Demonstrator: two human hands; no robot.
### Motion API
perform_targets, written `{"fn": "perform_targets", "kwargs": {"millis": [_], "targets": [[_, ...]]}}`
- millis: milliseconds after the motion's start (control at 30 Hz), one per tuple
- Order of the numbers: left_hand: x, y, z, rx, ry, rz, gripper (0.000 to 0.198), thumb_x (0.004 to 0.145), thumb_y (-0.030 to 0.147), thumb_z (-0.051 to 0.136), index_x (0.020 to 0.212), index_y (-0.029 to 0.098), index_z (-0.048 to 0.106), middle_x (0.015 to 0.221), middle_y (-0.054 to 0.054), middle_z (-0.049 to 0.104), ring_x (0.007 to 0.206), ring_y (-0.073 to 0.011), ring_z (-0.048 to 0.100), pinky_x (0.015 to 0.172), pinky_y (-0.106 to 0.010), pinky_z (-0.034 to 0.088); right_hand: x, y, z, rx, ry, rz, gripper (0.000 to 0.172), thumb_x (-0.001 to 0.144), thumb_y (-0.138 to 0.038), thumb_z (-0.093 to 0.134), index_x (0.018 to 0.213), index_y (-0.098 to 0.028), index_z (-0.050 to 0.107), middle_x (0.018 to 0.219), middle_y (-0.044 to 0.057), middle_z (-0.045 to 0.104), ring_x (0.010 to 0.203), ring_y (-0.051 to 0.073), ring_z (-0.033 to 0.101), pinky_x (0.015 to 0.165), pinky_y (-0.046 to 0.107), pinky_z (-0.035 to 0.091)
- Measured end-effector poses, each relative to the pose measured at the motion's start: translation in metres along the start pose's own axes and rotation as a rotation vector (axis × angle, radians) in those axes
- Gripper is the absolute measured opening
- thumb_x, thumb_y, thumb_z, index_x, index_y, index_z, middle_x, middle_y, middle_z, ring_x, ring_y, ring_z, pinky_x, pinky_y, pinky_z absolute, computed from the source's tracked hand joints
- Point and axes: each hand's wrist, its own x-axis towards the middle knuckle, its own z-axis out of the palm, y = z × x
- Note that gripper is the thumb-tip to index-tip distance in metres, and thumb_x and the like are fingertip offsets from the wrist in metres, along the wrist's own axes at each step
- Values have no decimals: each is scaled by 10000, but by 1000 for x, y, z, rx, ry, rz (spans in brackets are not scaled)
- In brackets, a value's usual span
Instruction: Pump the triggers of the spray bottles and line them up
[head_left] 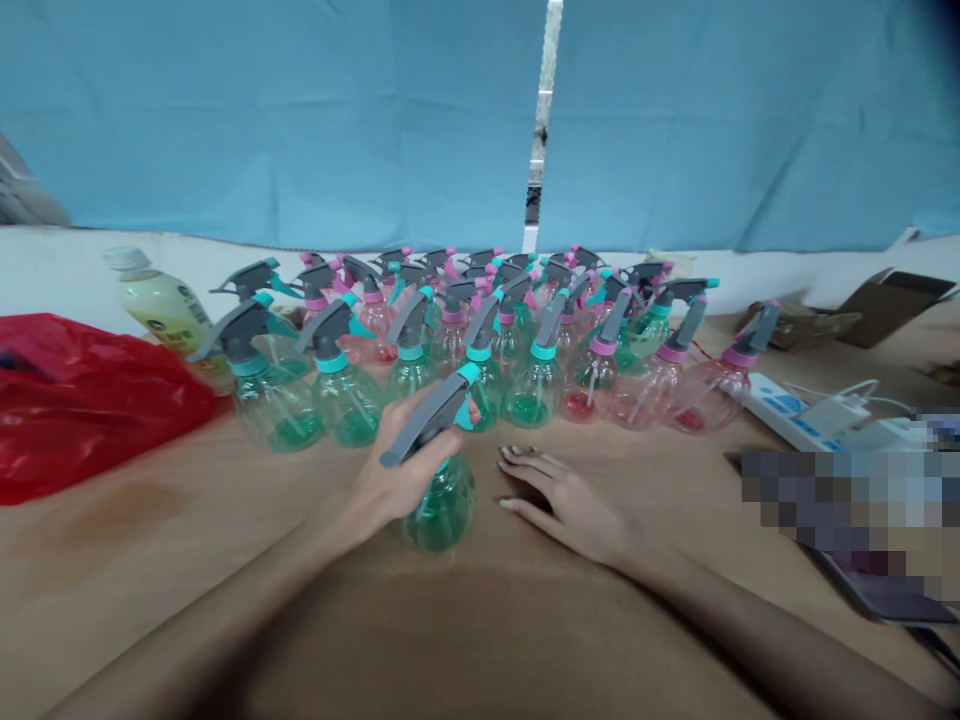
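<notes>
My left hand [397,470] is wrapped round the neck of a green spray bottle [441,505] with a grey trigger head, which stands on the wooden table [135,560] in front of me. My right hand [562,495] lies flat on the table just right of that bottle, fingers stretched out and holding nothing. Behind both hands stand several rows of spray bottles [480,330], green ones to the left and pink ones to the right, all with grey trigger heads.
A red plastic bag [82,400] lies at the left, with a pale drink bottle [161,305] behind it. At the right are a white power strip [787,410] with cables, a dark flat device [885,590] and an open cardboard box [892,300]. Blue cloth hangs behind.
</notes>
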Motion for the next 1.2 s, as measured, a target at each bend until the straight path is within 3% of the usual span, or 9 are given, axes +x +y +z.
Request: {"fn": "perform_targets", "kwargs": {"millis": [333, 567, 767, 1200], "targets": [[-1, -3, 2, -132, 38, -16, 90, 751, 208, 496, 788, 221, 577, 739, 18, 565, 712, -154, 536, 665, -280, 428, 0, 1, 1, -4, -1, 5, 491, 888, -471, 432, 1286, -188, 480, 1345, 73, 492, 1264, 214, 416, 1074, 438, 327], [-1, 0, 4, -53, 49, -43, 248, 772, 220, 482, 980, 240, 616, 702, 17, 551, 635, -157, 495, 652, -292, 429, 0, 1, 1, -18, -4, -3, 491, 890, -471, 428, 1293, -193, 470, 1347, 66, 490, 1270, 208, 408, 1078, 437, 322], [-1, 2, 6, -70, 75, -56, 239, 772, 212, 483, 981, 229, 598, 805, -4, 568, 709, -167, 514, 746, -310, 441, 0, 2, 3, -12, 5, -7, 489, 888, -471, 435, 1286, -190, 479, 1341, 70, 497, 1271, 209, 408, 1077, 435, 324], [0, 2, 6, -69, 72, -57, 202, 774, 219, 472, 931, 222, 599, 716, 8, 549, 639, -156, 506, 680, -295, 450, 0, 2, 2, -6, 9, -15, 487, 887, -470, 436, 1286, -193, 477, 1334, 73, 504, 1263, 212, 417, 1071, 442, 331]]}}
